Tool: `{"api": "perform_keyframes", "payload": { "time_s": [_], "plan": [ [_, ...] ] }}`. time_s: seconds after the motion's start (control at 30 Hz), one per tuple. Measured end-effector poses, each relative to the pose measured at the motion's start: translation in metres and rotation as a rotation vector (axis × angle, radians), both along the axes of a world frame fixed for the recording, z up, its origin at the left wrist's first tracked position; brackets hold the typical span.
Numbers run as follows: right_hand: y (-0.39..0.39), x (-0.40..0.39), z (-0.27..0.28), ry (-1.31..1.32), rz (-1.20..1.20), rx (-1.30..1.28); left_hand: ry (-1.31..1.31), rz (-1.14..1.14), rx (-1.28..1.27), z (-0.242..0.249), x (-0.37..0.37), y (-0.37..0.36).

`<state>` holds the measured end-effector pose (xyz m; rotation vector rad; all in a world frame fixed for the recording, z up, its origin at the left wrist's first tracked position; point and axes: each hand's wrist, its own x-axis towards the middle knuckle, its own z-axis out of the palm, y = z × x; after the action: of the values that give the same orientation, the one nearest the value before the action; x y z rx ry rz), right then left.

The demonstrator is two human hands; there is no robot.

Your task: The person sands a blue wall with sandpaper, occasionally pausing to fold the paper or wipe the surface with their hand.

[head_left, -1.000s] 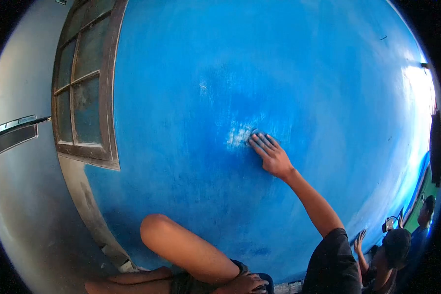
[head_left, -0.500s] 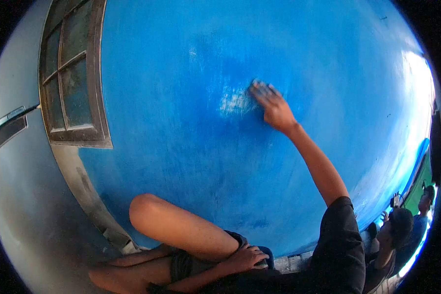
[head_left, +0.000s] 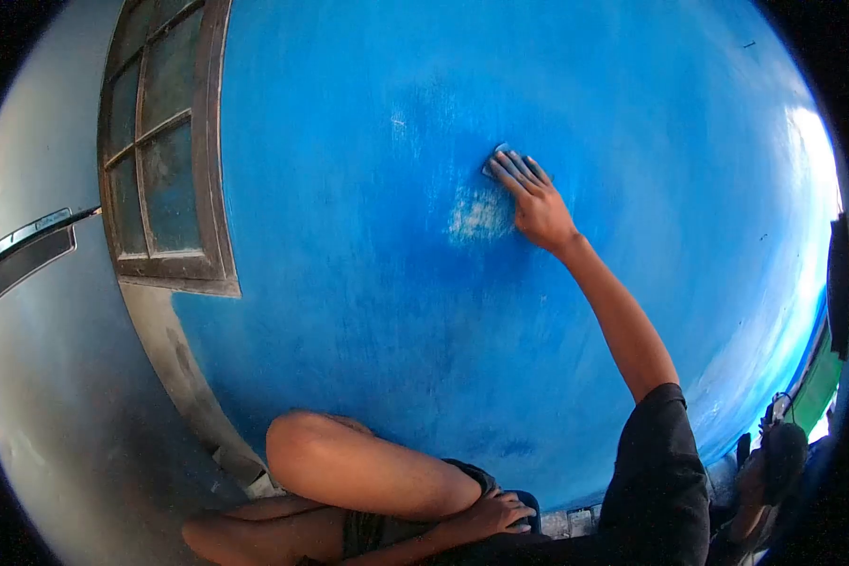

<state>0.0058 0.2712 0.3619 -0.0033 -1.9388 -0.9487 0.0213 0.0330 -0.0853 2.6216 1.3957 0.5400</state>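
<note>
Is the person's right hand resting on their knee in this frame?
No, the right hand is raised and pressed flat against the blue wall beside a pale scuffed patch, with a small pad under its fingertips.

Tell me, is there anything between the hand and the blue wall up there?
Yes. The right hand presses a small flat grey pad against the painted blue wall, just above a scuffed pale patch. Only the pad's edge shows past the fingertips.
</note>
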Motion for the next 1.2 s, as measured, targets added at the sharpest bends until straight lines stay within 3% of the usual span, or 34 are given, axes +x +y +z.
{"api": "perform_keyframes", "payload": {
  "time_s": [0.07, 0.17, 0.27, 0.33, 0.4, 0.43, 0.53, 0.57, 0.63, 0.77, 0.83, 0.93, 1.07, 1.2],
  "plan": [
    [0.005, -0.015, -0.02, 0.008, -0.023, 0.001, -0.005, -0.016, -0.002, -0.007, -0.002, 0.005],
    [-0.006, -0.012, -0.046, -0.222, 0.065, 0.141, -0.001, -0.012, 0.047, -0.005, 0.003, 0.003],
    [0.0, -0.01, -0.027, -0.375, 0.139, 0.134, -0.002, -0.011, -0.063, 0.007, 0.004, 0.002],
    [0.007, -0.013, 0.001, -0.202, 0.033, 0.222, 0.02, -0.018, -0.024, 0.012, 0.003, -0.002],
    [-0.002, -0.009, 0.032, -0.042, 0.043, 0.117, 0.029, -0.015, -0.024, 0.018, 0.001, -0.002],
    [-0.005, -0.008, 0.035, 0.116, 0.046, 0.019, 0.038, -0.017, -0.016, 0.017, 0.001, -0.005],
    [-0.012, -0.024, 0.003, 0.149, 0.091, -0.045, 0.0, -0.019, 0.04, 0.016, 0.0, -0.009],
    [-0.017, -0.026, -0.013, -0.002, 0.036, -0.01, 0.005, -0.016, 0.053, 0.016, -0.001, -0.006],
    [-0.011, -0.029, -0.049, -0.276, 0.142, 0.204, -0.013, -0.012, 0.025, 0.016, 0.002, -0.008],
    [0.001, -0.026, -0.028, -0.427, 0.27, 0.338, 0.0, -0.028, -0.045, 0.033, 0.009, -0.011],
    [-0.004, -0.02, -0.003, -0.311, 0.044, 0.245, 0.083, 0.02, -0.052, 0.033, 0.007, -0.013],
    [-0.012, -0.017, 0.028, -0.064, 0.032, 0.093, 0.018, -0.032, 0.079, 0.02, 0.003, -0.009],
    [-0.014, -0.02, -0.006, -0.131, -0.016, 0.049, 0.072, -0.005, 0.016, 0.024, 0.002, -0.007],
    [-0.002, -0.014, -0.06, -0.379, 0.118, 0.173, 0.081, -0.001, -0.009, 0.027, 0.004, -0.012]
  ]
}}
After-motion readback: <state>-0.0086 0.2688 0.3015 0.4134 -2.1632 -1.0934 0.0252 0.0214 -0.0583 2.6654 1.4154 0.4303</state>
